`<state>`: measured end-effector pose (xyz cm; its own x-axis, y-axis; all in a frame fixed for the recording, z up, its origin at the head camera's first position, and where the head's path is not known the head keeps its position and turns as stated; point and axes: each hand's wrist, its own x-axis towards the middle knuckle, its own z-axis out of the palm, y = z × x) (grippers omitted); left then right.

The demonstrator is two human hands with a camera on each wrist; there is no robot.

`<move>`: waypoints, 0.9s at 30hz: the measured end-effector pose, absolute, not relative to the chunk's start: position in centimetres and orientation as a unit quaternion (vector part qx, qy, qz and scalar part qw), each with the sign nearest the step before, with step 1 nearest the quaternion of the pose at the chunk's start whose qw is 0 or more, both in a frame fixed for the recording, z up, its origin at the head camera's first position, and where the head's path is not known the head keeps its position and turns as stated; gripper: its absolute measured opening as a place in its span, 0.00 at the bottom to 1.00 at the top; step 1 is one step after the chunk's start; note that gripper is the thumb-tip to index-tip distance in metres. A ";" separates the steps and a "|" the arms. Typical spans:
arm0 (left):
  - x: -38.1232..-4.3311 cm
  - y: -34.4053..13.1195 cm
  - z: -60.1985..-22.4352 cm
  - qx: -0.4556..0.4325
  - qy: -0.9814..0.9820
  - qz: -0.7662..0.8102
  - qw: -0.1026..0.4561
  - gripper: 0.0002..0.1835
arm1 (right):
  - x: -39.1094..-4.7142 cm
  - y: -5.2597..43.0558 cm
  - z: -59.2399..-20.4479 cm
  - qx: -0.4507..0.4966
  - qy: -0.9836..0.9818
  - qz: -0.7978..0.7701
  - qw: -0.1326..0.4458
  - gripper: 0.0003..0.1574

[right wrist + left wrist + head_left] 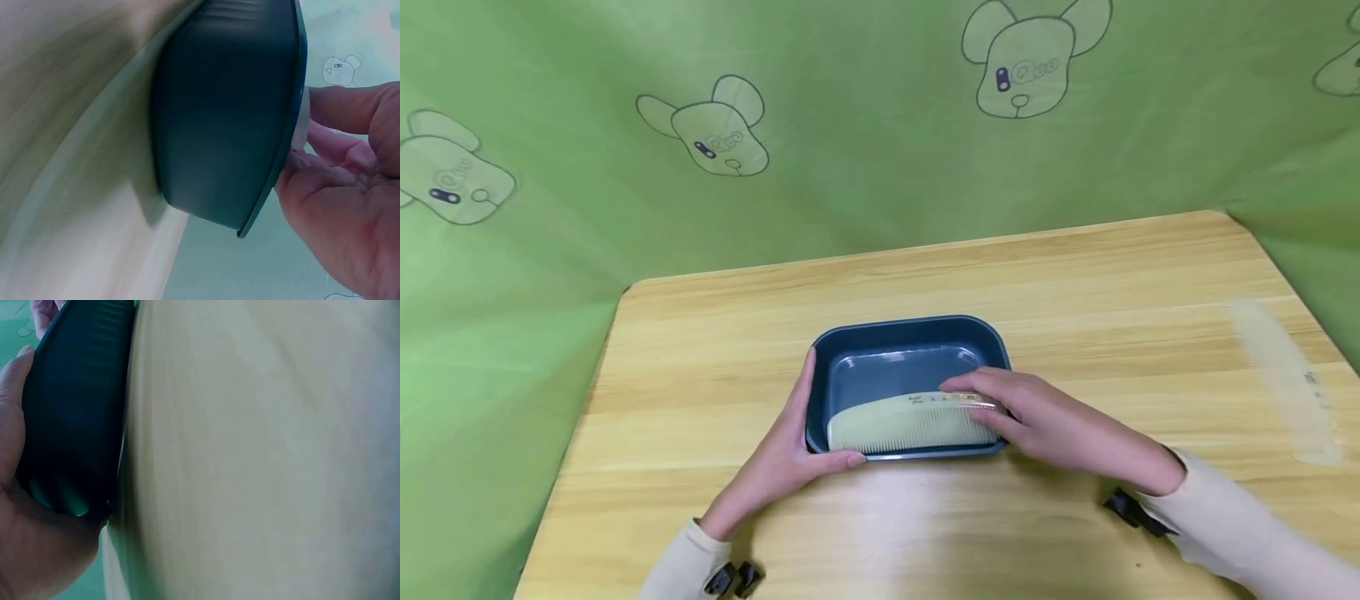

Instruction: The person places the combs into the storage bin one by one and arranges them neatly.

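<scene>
A dark blue rectangular tray (pixel 880 371) sits mid-table in the head view. My left hand (pixel 792 450) holds its near left corner, thumb along the front rim and fingers against the left wall. With my right hand (pixel 1045 421) I pinch the right end of a pale green comb (pixel 898 425). The comb lies lengthwise along the tray's near side, teeth toward me; whether it rests on the tray floor cannot be told. In the right wrist view, a sliver of the comb (pixel 302 122) shows above the rim between thumb and fingers.
A second comb (pixel 1288 383), whitish and see-through, lies near the right edge of the wooden table (pixel 715 358). Behind the table hangs a green cloth (pixel 865 167) with printed animal heads, which also drapes down both sides.
</scene>
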<state>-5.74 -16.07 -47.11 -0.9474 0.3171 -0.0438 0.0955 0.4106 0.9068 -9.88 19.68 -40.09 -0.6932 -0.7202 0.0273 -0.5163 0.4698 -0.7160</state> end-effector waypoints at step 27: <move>-5.8 -16.0 -47.3 0.135 0.827 0.537 0.099 0.77 | -9.5 18.8 -41.7 -0.425 0.861 -0.278 0.027 0.25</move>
